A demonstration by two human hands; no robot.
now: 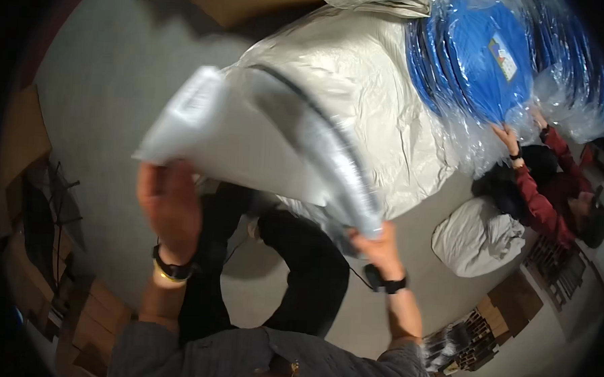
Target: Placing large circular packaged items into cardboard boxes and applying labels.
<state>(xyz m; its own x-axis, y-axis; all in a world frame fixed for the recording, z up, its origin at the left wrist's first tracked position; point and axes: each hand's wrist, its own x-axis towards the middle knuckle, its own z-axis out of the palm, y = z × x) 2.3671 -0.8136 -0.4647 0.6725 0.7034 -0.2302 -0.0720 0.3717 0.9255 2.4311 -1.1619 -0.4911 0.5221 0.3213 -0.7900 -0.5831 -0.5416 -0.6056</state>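
Observation:
A white, shiny plastic bag (250,142) is stretched between my two hands, blurred by motion. Its upper left corner carries a pale printed label, and a dark curved band runs along its far right edge. My left hand (171,206) grips the bag's near left edge, with the fingertips partly hidden. The bag's right end is pinched by my right hand (380,249). Beneath and beyond it lies a large cream plastic sheet or sack (385,138).
At far right, a person in red sleeves (544,199) handles blue plastic-wrapped bundles (479,61). A round white sack (478,236) sits on the floor nearer me. Cardboard boxes (97,321) stand at left, and another box (249,1) lies at the far edge.

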